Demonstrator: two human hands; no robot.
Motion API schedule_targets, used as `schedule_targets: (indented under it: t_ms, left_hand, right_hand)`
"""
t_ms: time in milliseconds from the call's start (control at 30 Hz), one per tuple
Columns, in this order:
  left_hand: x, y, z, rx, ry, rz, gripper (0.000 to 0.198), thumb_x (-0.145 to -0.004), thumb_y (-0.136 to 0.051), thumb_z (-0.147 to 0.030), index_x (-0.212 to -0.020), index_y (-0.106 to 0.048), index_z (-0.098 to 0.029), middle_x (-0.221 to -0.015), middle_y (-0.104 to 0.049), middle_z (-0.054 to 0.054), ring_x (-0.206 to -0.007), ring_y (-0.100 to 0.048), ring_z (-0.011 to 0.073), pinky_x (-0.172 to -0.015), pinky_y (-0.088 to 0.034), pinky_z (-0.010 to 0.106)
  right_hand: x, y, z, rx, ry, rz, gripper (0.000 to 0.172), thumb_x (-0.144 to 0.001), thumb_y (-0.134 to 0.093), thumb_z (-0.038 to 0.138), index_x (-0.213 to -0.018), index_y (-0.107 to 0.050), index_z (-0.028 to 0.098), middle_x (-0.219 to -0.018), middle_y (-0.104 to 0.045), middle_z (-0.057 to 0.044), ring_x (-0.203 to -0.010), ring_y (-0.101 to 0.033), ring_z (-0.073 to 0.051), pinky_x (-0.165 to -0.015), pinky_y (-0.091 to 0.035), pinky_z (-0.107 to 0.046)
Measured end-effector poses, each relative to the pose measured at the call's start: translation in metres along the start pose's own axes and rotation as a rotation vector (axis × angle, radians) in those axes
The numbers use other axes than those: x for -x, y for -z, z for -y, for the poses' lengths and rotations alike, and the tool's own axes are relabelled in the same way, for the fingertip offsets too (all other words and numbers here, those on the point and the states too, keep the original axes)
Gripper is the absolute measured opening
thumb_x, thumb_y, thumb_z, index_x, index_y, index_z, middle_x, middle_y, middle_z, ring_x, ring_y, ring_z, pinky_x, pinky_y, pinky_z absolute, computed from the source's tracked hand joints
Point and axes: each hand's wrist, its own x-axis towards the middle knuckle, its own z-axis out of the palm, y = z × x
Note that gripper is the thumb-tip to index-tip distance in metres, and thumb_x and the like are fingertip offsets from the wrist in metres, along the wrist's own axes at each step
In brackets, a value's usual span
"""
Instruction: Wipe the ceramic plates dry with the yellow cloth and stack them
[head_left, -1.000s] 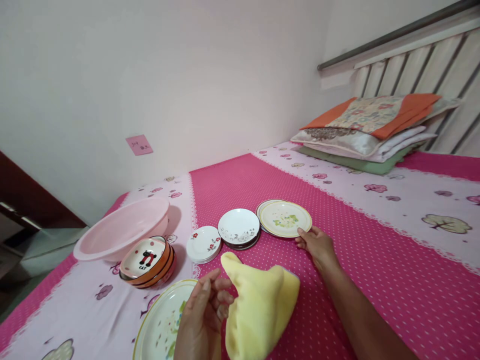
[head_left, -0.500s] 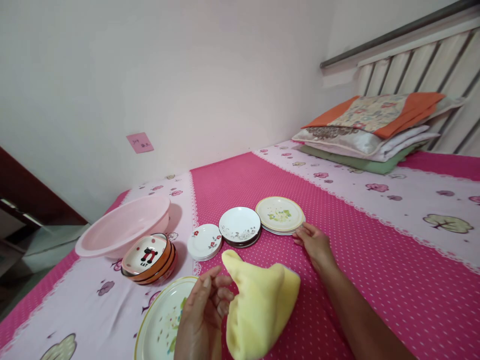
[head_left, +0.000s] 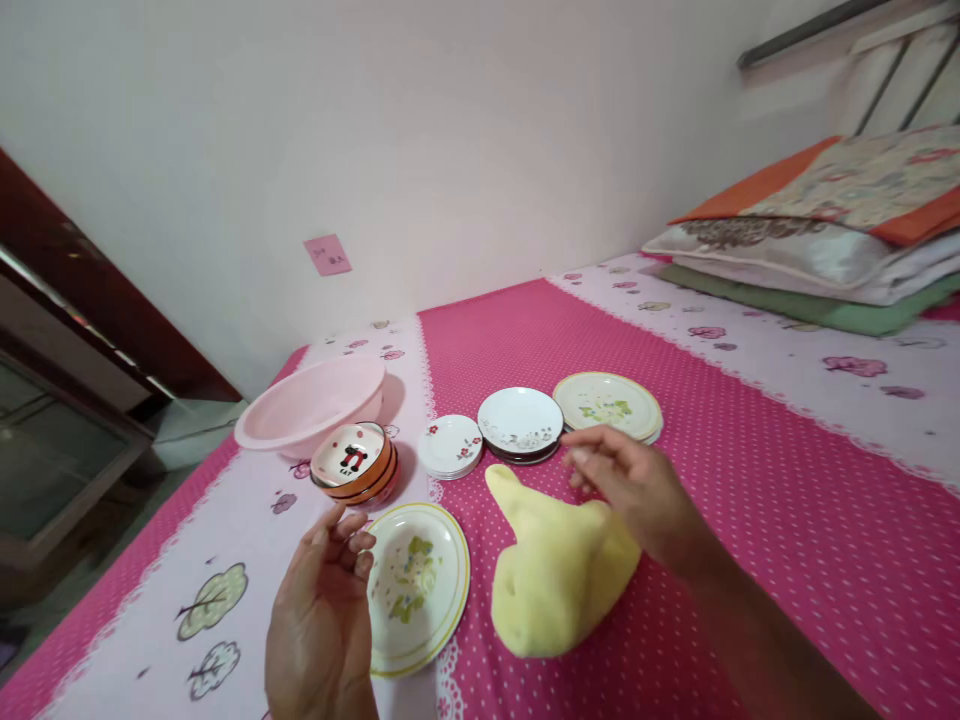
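Observation:
My left hand (head_left: 321,610) is at the left edge of a single plate (head_left: 442,625) with a yellow rim and a green leaf pattern. Its fingers are loosely bent and hold nothing; I cannot tell if they touch the rim. Over the upper right part of a crumpled yellow cloth (head_left: 551,575) hovers my right hand (head_left: 637,485), empty, fingers half bent. Just beyond it lies a stack of yellow-rimmed plates (head_left: 609,402). Beside that stand dark-edged white plates (head_left: 520,418) and small white plates with red flowers (head_left: 450,443).
Orange bowls with a cat picture (head_left: 355,462) are stacked at the left, in front of a pink basin (head_left: 311,405). All stand on a pink and white bedspread (head_left: 487,335). Pillows (head_left: 795,260) are piled at the right, and a white wall (head_left: 487,150) rises behind.
My right hand has left the rim of the stacked plates and come over the cloth. My left hand has shifted to the single plate's left side. The view has turned left.

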Motion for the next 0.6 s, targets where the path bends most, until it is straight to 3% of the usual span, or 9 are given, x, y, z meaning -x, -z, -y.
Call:
schedule_targets:
  t_ms: [133, 200, 300, 400, 433, 500, 600]
  left_hand:
    - [-0.009, 0.013, -0.011, -0.01, -0.06, -0.111, 0.016, -0.079, -0.07, -0.021, -0.092, -0.074, -0.013, -0.079, -0.073, 0.004, -0.062, -0.064, 0.0106, -0.056, -0.052, 0.017]
    - [-0.012, 0.017, -0.013, -0.006, -0.085, -0.136, 0.016, -0.078, -0.07, -0.021, -0.091, -0.073, -0.013, -0.077, -0.073, 0.004, -0.061, -0.063, 0.0105, -0.056, -0.051, 0.017]
    - [-0.015, 0.023, -0.014, -0.01, -0.087, -0.15, 0.018, -0.073, -0.071, -0.022, -0.089, -0.072, -0.013, -0.075, -0.073, 0.002, -0.061, -0.063, 0.01, -0.055, -0.048, 0.017]
    - [-0.024, 0.033, -0.011, -0.118, -0.108, -0.158, 0.024, -0.07, -0.072, -0.027, -0.091, -0.07, -0.016, -0.077, -0.072, 0.002, -0.065, -0.064, 0.0103, -0.057, -0.046, 0.018]
    - [-0.028, 0.038, -0.009, -0.184, -0.135, -0.172, 0.027, -0.07, -0.071, -0.031, -0.093, -0.069, -0.017, -0.079, -0.073, 0.001, -0.067, -0.064, 0.0106, -0.058, -0.046, 0.018]
    - [-0.038, 0.048, 0.0, -0.332, -0.198, -0.227, 0.03, -0.071, -0.067, -0.036, -0.095, -0.068, -0.018, -0.084, -0.073, 0.002, -0.073, -0.066, 0.0119, -0.06, -0.046, 0.02]
    - [-0.054, 0.064, 0.017, -0.485, -0.241, -0.305, 0.03, -0.072, -0.062, -0.037, -0.096, -0.065, -0.019, -0.088, -0.072, 0.004, -0.08, -0.068, 0.0161, -0.068, -0.05, 0.027]
  right_hand:
    - [0.039, -0.037, 0.02, 0.373, -0.014, 0.535, 0.018, -0.093, -0.056, 0.034, -0.098, -0.066, 0.02, -0.085, -0.07, -0.003, -0.075, -0.064, -0.018, -0.067, -0.046, -0.029]
    - [0.056, -0.054, 0.018, 0.589, -0.062, 0.656, 0.013, -0.09, -0.056, 0.027, -0.095, -0.066, 0.019, -0.087, -0.071, -0.005, -0.076, -0.064, -0.02, -0.068, -0.045, -0.031]
    - [0.077, -0.078, -0.005, 0.941, -0.021, 0.598, 0.025, -0.08, -0.07, 0.027, -0.102, -0.069, 0.015, -0.107, -0.071, -0.016, -0.098, -0.064, -0.033, -0.086, -0.046, -0.044]
    - [0.09, -0.094, -0.044, 1.046, 0.053, 0.505, 0.054, -0.065, -0.085, 0.031, -0.115, -0.07, 0.015, -0.121, -0.067, -0.022, -0.11, -0.059, -0.045, -0.095, -0.043, -0.058]
    - [0.092, -0.096, -0.057, 1.039, 0.068, 0.469, 0.057, -0.067, -0.085, 0.029, -0.119, -0.068, 0.014, -0.126, -0.065, -0.024, -0.114, -0.057, -0.046, -0.097, -0.042, -0.06]
    - [0.09, -0.094, -0.079, 0.933, 0.163, 0.405, 0.045, -0.083, -0.067, 0.021, -0.128, -0.064, 0.016, -0.129, -0.064, -0.02, -0.119, -0.056, -0.039, -0.102, -0.04, -0.057]
    - [0.081, -0.082, -0.095, 0.732, 0.259, 0.349, 0.053, -0.08, -0.05, 0.003, -0.13, -0.06, 0.019, -0.12, -0.065, -0.012, -0.114, -0.056, -0.029, -0.102, -0.042, -0.045]
